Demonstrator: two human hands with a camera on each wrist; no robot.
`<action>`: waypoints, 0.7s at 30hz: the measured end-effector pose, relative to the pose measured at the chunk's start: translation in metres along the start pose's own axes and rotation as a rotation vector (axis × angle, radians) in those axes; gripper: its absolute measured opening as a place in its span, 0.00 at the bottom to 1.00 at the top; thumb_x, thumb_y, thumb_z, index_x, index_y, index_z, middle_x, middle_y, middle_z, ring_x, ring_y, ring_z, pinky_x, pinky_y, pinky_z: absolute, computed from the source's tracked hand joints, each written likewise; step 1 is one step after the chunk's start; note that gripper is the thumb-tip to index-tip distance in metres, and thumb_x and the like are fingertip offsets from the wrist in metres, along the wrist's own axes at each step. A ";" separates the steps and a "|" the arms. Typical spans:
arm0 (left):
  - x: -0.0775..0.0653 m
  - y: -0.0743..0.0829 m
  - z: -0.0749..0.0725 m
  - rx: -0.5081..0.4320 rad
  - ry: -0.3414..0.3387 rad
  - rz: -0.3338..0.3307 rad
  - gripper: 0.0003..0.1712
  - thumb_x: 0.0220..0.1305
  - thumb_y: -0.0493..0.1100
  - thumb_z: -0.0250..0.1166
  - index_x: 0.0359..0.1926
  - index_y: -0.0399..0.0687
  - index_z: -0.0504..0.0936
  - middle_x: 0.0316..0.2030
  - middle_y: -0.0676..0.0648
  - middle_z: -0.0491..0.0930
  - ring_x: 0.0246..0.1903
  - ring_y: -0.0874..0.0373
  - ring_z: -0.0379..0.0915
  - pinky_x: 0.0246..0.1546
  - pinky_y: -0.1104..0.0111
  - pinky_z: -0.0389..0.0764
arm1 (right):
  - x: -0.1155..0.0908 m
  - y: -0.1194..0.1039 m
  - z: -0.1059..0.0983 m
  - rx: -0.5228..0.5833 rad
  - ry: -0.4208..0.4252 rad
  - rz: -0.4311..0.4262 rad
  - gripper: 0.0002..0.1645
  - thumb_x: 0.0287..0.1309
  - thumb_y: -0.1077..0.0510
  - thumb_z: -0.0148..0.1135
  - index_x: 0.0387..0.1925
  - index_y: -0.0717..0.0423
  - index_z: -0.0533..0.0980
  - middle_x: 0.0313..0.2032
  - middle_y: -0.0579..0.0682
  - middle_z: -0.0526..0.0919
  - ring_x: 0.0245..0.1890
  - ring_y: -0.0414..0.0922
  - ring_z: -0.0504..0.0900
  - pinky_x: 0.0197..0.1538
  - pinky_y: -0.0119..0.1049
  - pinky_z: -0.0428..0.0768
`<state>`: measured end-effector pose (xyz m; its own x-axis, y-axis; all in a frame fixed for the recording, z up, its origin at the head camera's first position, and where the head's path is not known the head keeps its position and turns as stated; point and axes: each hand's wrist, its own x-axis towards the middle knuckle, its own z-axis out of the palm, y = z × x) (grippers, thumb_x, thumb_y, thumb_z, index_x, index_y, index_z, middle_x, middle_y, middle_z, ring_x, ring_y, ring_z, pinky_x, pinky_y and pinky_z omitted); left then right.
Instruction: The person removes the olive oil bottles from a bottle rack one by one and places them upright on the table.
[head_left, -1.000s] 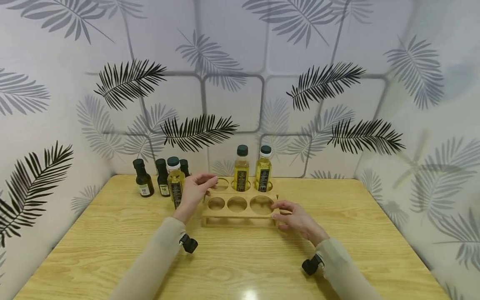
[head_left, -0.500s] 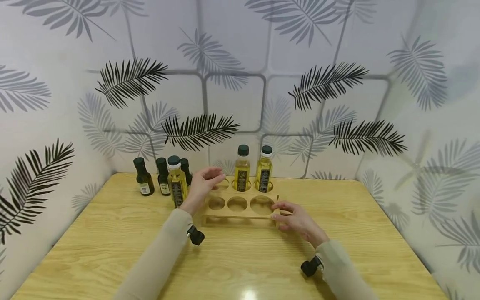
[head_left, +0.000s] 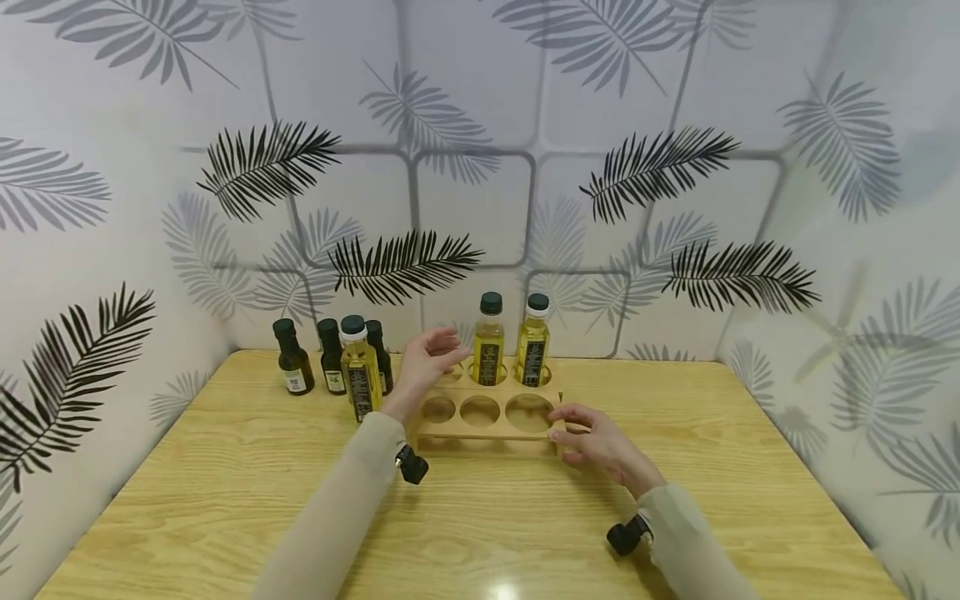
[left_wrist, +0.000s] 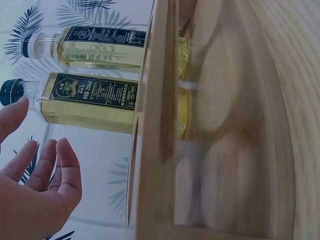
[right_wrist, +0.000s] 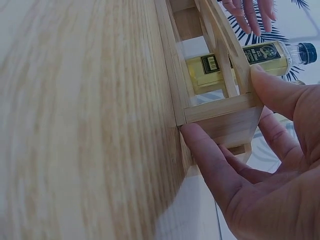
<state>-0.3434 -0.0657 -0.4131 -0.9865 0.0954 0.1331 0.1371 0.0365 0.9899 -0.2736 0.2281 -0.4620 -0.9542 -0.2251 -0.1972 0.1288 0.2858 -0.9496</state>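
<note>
A two-tier wooden rack (head_left: 487,431) with round holes stands on the table. Two clear bottles of yellow oil with dark green caps, a left one (head_left: 488,354) and a right one (head_left: 533,357), sit upright in its back row. My left hand (head_left: 426,367) hovers over the back left hole, fingers loosely bent and holding nothing. In the left wrist view its thumb (left_wrist: 14,116) comes close to the neck of the nearer bottle (left_wrist: 90,102). My right hand (head_left: 603,446) grips the rack's right end, thumb (right_wrist: 277,92) at the upper tier's edge and fingers against the side.
Left of the rack stands another yellow oil bottle (head_left: 361,379), close to my left forearm. Behind it are several small dark bottles (head_left: 295,367) with green caps. A leaf-patterned wall covering (head_left: 480,208) rises behind the wooden table (head_left: 495,508).
My left hand has shifted right, from the back left hole's left side toward the left bottle in the rack. The right hand has stayed at the rack's right end.
</note>
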 end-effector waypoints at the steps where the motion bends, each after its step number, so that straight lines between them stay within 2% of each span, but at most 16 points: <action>1: 0.001 0.000 0.001 0.000 -0.004 0.001 0.28 0.64 0.39 0.68 0.64 0.45 0.74 0.59 0.38 0.76 0.55 0.46 0.75 0.55 0.48 0.77 | 0.001 0.001 0.000 0.003 0.003 0.005 0.23 0.63 0.54 0.65 0.57 0.57 0.74 0.68 0.55 0.66 0.64 0.54 0.70 0.46 0.41 0.84; 6: 0.006 -0.001 0.007 -0.001 -0.025 -0.014 0.30 0.64 0.39 0.67 0.66 0.44 0.72 0.62 0.37 0.73 0.58 0.45 0.73 0.57 0.47 0.75 | 0.004 0.001 0.001 0.004 0.012 0.011 0.23 0.63 0.55 0.65 0.57 0.56 0.75 0.67 0.54 0.67 0.63 0.53 0.71 0.46 0.41 0.84; 13: 0.014 -0.005 0.016 0.040 -0.018 -0.002 0.32 0.61 0.42 0.70 0.66 0.47 0.72 0.63 0.39 0.73 0.61 0.46 0.70 0.61 0.52 0.73 | 0.003 -0.002 -0.001 0.013 0.002 0.011 0.22 0.63 0.54 0.65 0.57 0.55 0.75 0.68 0.54 0.66 0.64 0.54 0.70 0.46 0.41 0.84; 21: 0.019 -0.010 0.026 0.030 -0.007 -0.038 0.33 0.60 0.44 0.72 0.66 0.51 0.72 0.61 0.44 0.73 0.62 0.47 0.69 0.61 0.51 0.74 | 0.002 0.001 -0.002 0.011 0.009 0.015 0.22 0.63 0.54 0.66 0.56 0.54 0.76 0.68 0.53 0.67 0.65 0.54 0.70 0.45 0.40 0.84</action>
<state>-0.3611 -0.0386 -0.4215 -0.9905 0.1001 0.0948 0.1020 0.0704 0.9923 -0.2761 0.2294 -0.4628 -0.9546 -0.2121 -0.2090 0.1458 0.2793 -0.9491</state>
